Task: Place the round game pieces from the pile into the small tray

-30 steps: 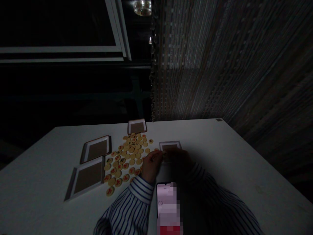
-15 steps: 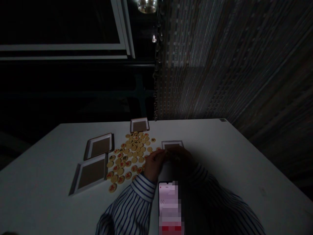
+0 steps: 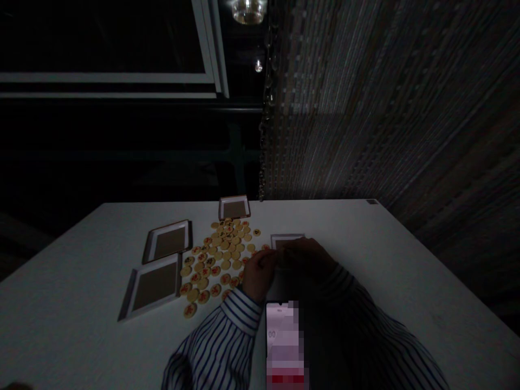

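Both of my hands meet over the middle of the white table (image 3: 390, 260), in dim light. My left hand (image 3: 259, 272) has its fingers curled in a pinch. My right hand (image 3: 307, 259), mostly in shadow, is closed with its fingertips against the left ones. What lies between the fingertips is too dark to make out. Just beyond them a shallow box tray (image 3: 287, 236) shows its far rim. Left of my hands, many round xiangqi pieces (image 3: 225, 245) with red or dark characters lie scattered, some overlapping.
A lit phone (image 3: 284, 346) lies below my hands. Two shallow trays, one brown-rimmed (image 3: 167, 241) and one white-rimmed (image 3: 134, 290), sit left of the pieces. Another tray (image 3: 234, 207) stands at the far edge. A bead-string curtain (image 3: 345, 108) hangs behind the table.
The view has shifted slightly, moving the scene a little to the right. My right hand has opened its angle slightly away from the left; the pieces and trays stay put.
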Demonstrator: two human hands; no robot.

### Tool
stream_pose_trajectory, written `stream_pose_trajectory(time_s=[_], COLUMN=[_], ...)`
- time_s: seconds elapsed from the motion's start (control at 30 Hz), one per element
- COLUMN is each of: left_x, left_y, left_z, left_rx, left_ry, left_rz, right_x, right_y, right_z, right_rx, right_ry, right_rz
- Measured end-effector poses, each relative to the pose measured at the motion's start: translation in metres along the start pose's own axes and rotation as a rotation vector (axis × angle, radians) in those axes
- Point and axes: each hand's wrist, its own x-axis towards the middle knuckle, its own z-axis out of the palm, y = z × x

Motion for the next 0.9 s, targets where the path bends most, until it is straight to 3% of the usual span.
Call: stream_pose_trajectory(time_s=[0.23, 0.43, 0.63, 0.8, 0.9], left_x=[0.002, 0.004, 0.004, 0.004, 0.005], left_y=[-0.007, -0.015, -0.021, -0.024, -0.026], left_z=[-0.008, -0.012, -0.01, -0.009, -0.008], left_rx=[0.377, 0.77, 0.966, 0.99, 1.036], left_ry=[0.008, -0.214, -0.29, -0.264, -0.259], left_rz=[0.245, 0.441, 0.44, 0.432, 0.419], right_x=[0.005, 0.01, 0.016, 0.022, 0.023], right_y=[0.013, 0.011, 0.001, 0.004, 0.007], right_z=[-0.008, -0.01, -0.008, 0.001, 0.007], right_rx=[-0.131, -0.231, -0.29, -0.299, -0.27], right_ry=[-0.189, -0.361, -0.403, -0.428, -0.361], right_rz=[0.115, 0.1, 0.074, -0.012, 0.002])
